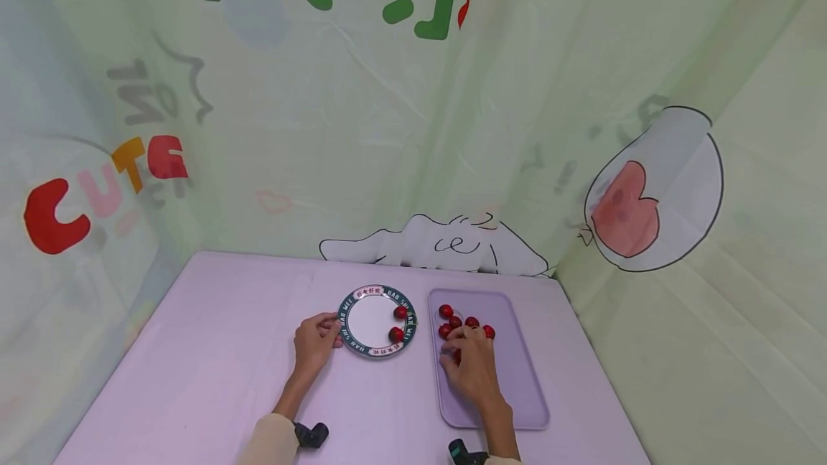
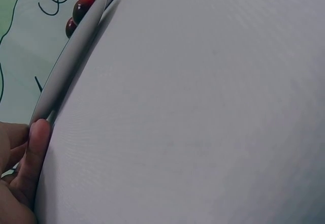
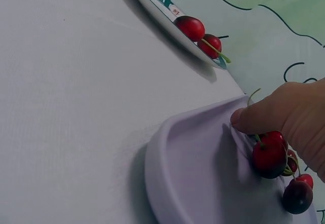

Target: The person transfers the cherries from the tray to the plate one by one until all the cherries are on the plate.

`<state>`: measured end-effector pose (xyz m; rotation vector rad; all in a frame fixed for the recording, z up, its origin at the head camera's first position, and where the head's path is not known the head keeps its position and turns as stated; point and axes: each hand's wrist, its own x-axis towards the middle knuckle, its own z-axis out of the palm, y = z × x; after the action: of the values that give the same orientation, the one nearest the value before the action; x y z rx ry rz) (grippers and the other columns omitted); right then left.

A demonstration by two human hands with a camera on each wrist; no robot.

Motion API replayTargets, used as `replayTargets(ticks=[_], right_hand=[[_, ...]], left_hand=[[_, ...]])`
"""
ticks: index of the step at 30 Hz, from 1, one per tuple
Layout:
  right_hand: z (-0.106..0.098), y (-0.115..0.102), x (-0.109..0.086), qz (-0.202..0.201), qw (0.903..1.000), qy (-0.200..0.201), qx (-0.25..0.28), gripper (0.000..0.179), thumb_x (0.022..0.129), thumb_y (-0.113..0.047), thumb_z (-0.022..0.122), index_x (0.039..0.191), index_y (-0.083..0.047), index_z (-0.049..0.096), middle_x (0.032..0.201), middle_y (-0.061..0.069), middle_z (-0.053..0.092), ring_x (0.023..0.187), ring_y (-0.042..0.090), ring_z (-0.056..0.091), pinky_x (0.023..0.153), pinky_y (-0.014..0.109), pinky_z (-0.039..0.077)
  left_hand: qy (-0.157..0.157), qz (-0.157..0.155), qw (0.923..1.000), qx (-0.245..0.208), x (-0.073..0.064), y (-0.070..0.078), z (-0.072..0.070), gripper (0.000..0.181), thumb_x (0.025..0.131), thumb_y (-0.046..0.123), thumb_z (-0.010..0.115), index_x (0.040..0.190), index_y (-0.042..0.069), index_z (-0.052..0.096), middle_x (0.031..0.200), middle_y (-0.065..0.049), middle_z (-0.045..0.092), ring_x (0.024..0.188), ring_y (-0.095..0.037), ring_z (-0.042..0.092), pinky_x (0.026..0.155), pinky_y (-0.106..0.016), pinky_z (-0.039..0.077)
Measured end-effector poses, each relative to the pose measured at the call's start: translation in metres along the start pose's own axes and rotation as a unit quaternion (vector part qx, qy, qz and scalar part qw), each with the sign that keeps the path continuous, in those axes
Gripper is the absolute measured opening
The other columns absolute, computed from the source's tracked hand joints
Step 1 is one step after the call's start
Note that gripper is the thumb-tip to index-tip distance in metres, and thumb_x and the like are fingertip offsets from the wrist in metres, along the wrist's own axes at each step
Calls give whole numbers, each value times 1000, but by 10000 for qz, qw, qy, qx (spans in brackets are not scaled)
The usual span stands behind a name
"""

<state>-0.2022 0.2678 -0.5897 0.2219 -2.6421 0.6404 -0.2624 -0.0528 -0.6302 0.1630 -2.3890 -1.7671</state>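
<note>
My left hand (image 1: 314, 339) grips the near-left rim of a round plate (image 1: 344, 336) with a dark green lettered border. In the left wrist view the thumb (image 2: 39, 135) presses the plate's outer edge. Two red cherries (image 1: 396, 335) lie on the plate's right side. My right hand (image 1: 474, 364) reaches over a lilac tray (image 1: 517, 393), fingers curled toward the thumb, and pinches a dark red cherry (image 1: 456, 356) between them. In the right wrist view a stem sticks up beside the thumb (image 3: 259, 116); the fingers are hidden behind it. More cherries (image 3: 269, 155) lie just beyond the hand.
Several cherries (image 1: 446, 311) are grouped at the far end of the tray, which stands right of the plate. Both sit on a pale pink table (image 1: 213, 364). A printed cloth curtain (image 1: 362, 163) hangs behind the table's back edge and along its sides.
</note>
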Motion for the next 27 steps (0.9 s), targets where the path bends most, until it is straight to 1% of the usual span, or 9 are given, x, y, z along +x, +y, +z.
replayTargets(ticks=[4,6,8,13,16,18,22,25,27], right_hand=[[-2,-2,-1,-51,9996,277,77,16,75,-6,95,88,-10,86,104,6,77,107,28,62,92,51,48],[-2,-2,-2,-4,9994,327,134,17,75,-6,94,89,-10,86,104,6,77,108,28,63,93,50,50],[-2,-2,-3,-2,9990,391,206,17,76,-4,94,90,-9,86,103,7,78,109,28,64,94,52,51],[-4,0,-5,-88,9972,567,485,18,76,0,92,93,-5,85,103,11,81,107,32,68,96,58,55],[-3,1,-6,-23,9968,586,552,19,77,-1,92,95,-5,85,104,11,81,106,32,69,97,58,59],[-2,3,-6,70,9967,580,556,19,79,-2,91,97,-5,85,104,10,81,105,30,70,94,55,61],[3,7,-7,309,9942,653,794,17,82,0,89,98,-3,85,104,11,81,92,22,72,82,39,64],[3,7,-7,392,9898,825,1094,16,83,4,88,98,-1,84,103,13,80,82,19,69,73,27,60],[0,5,-8,387,9868,972,1234,16,82,7,88,97,1,84,100,13,80,79,18,68,68,22,56]], left_hand=[[1,42,10000,0,1,-1,0,28,105,6,70,130,-6,74,96,-17,77,63,-10,73,59,-16,60],[3,5,10000,-3,2,-3,0,28,105,8,71,131,-4,74,96,-16,77,63,-10,73,60,-15,60],[-11,49,10000,-13,3,-4,1,28,106,7,70,131,-5,74,98,-17,78,64,-11,73,60,-16,61],[-36,98,9999,-50,3,-6,1,27,105,6,70,130,-6,74,100,-18,78,64,-10,73,60,-18,62],[-17,112,9999,-53,2,-7,2,27,105,5,70,129,-6,74,100,-18,79,63,-10,73,60,-18,62],[-17,105,9999,-62,2,-7,2,27,105,5,70,129,-6,74,100,-19,79,63,-11,74,60,-18,62],[-58,106,9999,-84,2,-7,1,28,105,5,70,130,-6,74,100,-18,79,65,-12,75,60,-18,62],[-82,96,9999,-84,2,-6,1,28,105,6,69,130,-6,74,100,-18,78,65,-13,75,61,-18,62],[-90,101,9999,-85,2,-5,0,28,106,6,69,131,-6,73,100,-18,78,65,-12,74,61,-18,62]])
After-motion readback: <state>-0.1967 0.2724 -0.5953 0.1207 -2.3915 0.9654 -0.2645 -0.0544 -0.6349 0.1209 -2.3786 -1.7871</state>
